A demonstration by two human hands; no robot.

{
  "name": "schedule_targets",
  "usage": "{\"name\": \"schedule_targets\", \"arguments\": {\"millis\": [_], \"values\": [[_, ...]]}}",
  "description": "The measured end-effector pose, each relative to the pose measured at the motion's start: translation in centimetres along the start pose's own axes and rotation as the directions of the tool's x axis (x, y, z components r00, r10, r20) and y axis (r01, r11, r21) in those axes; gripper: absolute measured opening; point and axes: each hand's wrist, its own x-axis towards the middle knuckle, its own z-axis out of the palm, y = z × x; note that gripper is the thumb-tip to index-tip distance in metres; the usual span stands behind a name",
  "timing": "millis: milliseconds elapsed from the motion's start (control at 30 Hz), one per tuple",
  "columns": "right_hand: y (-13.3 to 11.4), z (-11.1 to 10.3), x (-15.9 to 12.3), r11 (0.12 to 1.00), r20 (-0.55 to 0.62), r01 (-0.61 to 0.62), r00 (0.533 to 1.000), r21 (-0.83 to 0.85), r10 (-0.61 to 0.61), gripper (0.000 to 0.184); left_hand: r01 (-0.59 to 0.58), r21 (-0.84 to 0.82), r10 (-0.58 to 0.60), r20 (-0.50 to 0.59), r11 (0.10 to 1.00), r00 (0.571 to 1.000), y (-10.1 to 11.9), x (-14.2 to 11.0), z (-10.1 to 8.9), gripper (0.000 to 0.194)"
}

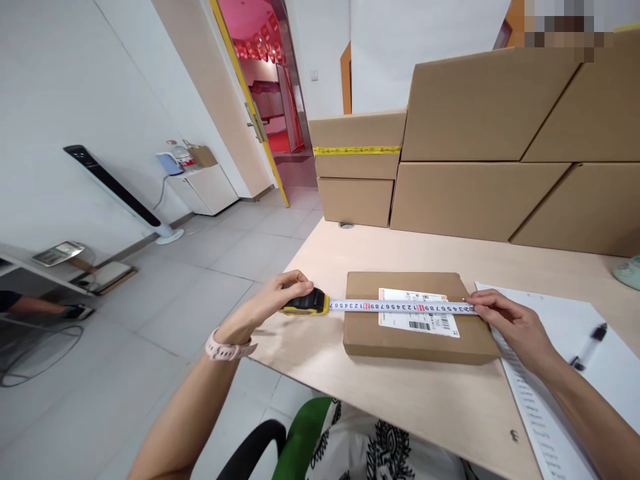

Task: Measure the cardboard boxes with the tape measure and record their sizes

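Note:
My left hand (285, 293) is wrapped round a black and yellow tape measure (307, 302) just left of a flat cardboard box (370, 347). From its case the white blade (355, 305) stretches straight across the top of the box. At the box's right edge my right hand (515, 327) pinches the blade's end between thumb and fingers. A white shipping label (415, 327) with barcodes is stuck on the box, and the blade covers part of it. The box lies flat on the pale wooden table (300, 340).
Larger cardboard boxes (480, 200) are stacked along the table's back. To the right, a paper sheet (565, 320) with writing carries a black marker pen (590, 347). A green object (627, 272) stands at the far right. Another person's leg (35, 305) shows at the left.

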Motion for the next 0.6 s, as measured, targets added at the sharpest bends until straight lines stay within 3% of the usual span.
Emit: {"name": "schedule_targets", "arguments": {"millis": [600], "values": [[0.43, -0.05, 0.06, 1.000, -0.002, -0.004, 1.000, 0.000, 0.004, 0.022, -0.021, 0.040, 0.020, 0.025, 0.999, 0.999, -0.03, -0.15, -0.08, 0.036]]}}
